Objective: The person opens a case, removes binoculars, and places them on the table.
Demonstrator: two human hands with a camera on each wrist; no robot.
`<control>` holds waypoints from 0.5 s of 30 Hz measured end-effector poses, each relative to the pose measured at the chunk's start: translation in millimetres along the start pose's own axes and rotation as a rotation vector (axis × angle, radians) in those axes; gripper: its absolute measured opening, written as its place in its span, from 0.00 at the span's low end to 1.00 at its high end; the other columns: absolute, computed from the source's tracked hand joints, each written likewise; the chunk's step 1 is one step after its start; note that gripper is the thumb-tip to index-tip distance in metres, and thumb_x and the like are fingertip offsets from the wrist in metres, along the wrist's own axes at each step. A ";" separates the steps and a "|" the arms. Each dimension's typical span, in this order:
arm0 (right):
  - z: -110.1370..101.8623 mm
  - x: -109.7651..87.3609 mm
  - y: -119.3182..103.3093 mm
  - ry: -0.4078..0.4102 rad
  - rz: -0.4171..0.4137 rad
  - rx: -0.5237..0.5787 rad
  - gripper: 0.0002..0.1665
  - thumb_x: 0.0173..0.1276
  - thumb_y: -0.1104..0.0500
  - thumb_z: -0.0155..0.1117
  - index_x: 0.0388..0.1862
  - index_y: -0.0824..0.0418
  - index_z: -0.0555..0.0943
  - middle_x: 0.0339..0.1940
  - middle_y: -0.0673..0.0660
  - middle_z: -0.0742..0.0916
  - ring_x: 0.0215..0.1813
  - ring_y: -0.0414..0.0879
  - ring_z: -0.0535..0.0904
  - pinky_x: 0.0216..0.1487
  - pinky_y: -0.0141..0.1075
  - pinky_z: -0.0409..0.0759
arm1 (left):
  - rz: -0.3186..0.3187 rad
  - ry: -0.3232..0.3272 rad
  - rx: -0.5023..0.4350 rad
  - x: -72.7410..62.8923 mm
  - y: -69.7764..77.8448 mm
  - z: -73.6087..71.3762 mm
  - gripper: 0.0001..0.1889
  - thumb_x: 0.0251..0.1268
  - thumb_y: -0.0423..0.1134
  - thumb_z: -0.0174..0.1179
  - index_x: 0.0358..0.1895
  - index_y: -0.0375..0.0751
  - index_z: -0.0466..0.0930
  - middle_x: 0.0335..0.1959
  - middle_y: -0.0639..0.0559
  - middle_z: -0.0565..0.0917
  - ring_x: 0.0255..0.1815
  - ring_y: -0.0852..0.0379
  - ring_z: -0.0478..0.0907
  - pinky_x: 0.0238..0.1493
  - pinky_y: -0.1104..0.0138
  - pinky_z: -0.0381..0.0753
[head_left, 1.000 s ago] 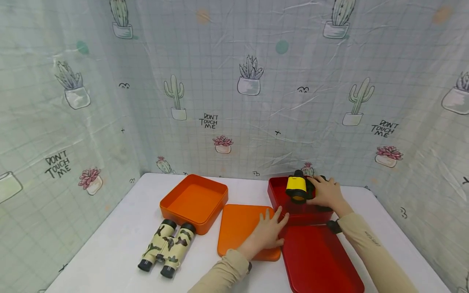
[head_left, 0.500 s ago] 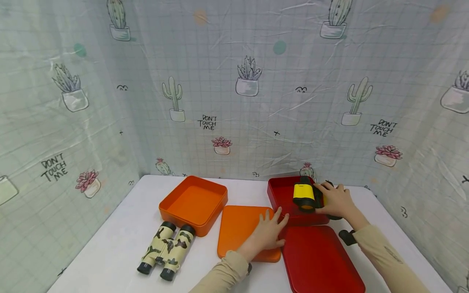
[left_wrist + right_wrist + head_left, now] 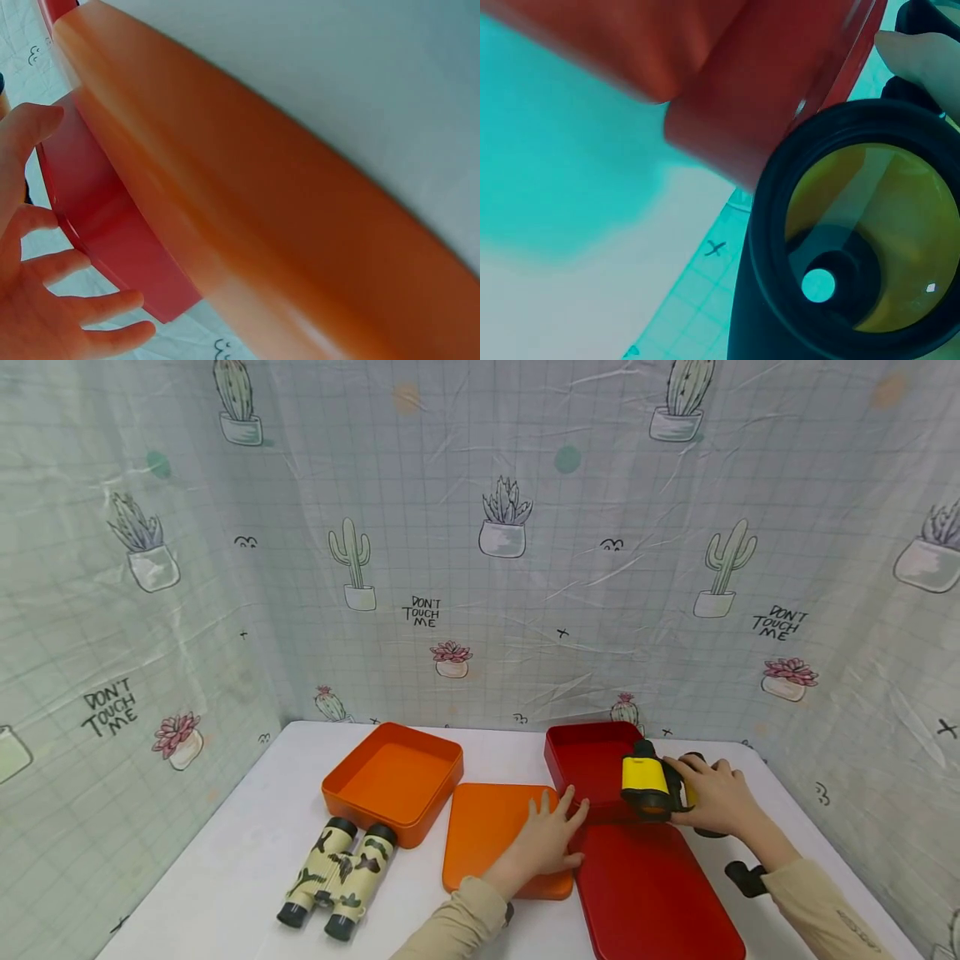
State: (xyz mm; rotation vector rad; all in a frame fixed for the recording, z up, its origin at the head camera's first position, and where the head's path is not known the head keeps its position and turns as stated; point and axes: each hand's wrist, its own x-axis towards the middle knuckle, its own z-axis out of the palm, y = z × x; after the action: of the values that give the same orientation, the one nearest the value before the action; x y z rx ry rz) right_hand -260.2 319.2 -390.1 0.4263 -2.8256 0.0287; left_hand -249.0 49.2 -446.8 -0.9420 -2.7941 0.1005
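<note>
Yellow-and-black binoculars (image 3: 645, 774) are gripped by my right hand (image 3: 722, 800) at the right side of the red box (image 3: 592, 764). In the right wrist view, one amber lens with a black rim (image 3: 776, 247) fills the lower right, and the thumb (image 3: 922, 64) lies along the binoculars' body. My left hand (image 3: 542, 843) is spread over the right edge of the orange lid (image 3: 491, 827), its fingertips by the red box's near left corner. The left wrist view has the straight fingers at the red box's wall (image 3: 112, 217); whether they all touch it I cannot tell.
A red lid (image 3: 660, 893) lies in front of the red box. At left stands an orange box (image 3: 401, 768), with camouflage binoculars (image 3: 337, 881) before it. A patterned sheet (image 3: 502, 602) hangs behind the white table (image 3: 217, 893).
My right hand has carried the yellow-and-black binoculars from inside the red box rightward and nearer, to its right edge. My left hand has stayed nearly still.
</note>
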 end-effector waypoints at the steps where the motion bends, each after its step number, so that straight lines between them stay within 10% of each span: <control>1: 0.1 -3.6 0.7 -0.001 -0.002 -0.001 0.51 0.34 0.37 0.71 0.57 0.60 0.70 0.52 0.64 0.76 0.37 0.64 0.70 0.33 0.56 0.70 | 0.000 0.000 0.000 0.0 0.2 0.0 0.39 0.52 0.61 0.55 0.67 0.54 0.54 0.68 0.47 0.58 0.61 0.39 0.66 0.57 0.50 0.69; 15: 1.0 -42.1 12.2 -0.018 0.004 0.031 0.52 0.29 0.42 0.75 0.56 0.62 0.69 0.51 0.65 0.76 0.37 0.62 0.70 0.32 0.52 0.70 | 0.003 -0.007 0.012 0.5 0.9 -2.2 0.38 0.53 0.60 0.55 0.67 0.53 0.54 0.68 0.47 0.58 0.61 0.39 0.65 0.57 0.50 0.69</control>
State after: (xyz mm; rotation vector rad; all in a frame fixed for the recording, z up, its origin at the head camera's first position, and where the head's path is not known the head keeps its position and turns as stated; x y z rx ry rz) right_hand -225.4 343.0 -402.6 0.4298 -2.8474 0.0700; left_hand -248.4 50.2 -444.7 -0.9455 -2.7949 0.1204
